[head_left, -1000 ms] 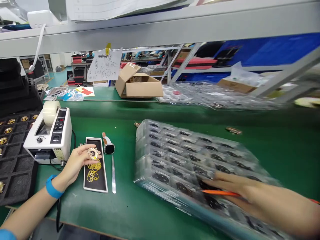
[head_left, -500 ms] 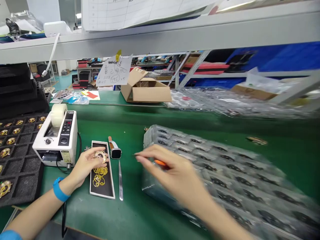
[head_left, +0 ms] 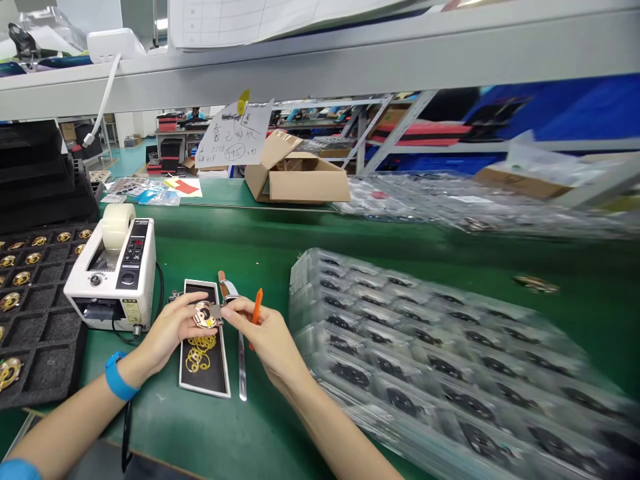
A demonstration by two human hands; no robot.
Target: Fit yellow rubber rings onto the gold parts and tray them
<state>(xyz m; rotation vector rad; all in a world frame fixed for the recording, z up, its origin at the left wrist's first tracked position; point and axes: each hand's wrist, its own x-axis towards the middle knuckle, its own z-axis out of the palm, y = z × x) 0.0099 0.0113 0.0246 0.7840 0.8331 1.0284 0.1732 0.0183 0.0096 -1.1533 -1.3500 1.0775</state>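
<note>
My left hand [head_left: 167, 330] is closed around the edge of a round gold watch case [head_left: 204, 315], held tilted above a narrow white-rimmed tray [head_left: 226, 385]. My right hand [head_left: 263, 337] has come up beside it, thumb and forefinger pinching a small flat grey piece [head_left: 216, 311] against the case's right side. A slim orange stick-like tool [head_left: 257, 307] lies across that same hand, pointing up between the fingers. Several thin yellow rings [head_left: 199, 360] lie in the tray's dark bed. A smartwatch with a brown and pale strap [head_left: 226, 283] is partly hidden behind my right fingers.
Metal tweezers [head_left: 242, 373] lie right of the tray. A white tape dispenser [head_left: 113, 273] and black foam trays [head_left: 47, 333] of gold parts stand left. Stacked clear blister trays [head_left: 420, 347] fill the right. An open cardboard box [head_left: 305, 185] sits behind, under a shelf beam [head_left: 320, 80].
My right hand has moved left from beside the blister trays to the watch case, bringing the orange tool along. My left hand stays nearly in place, with the case turned slightly.
</note>
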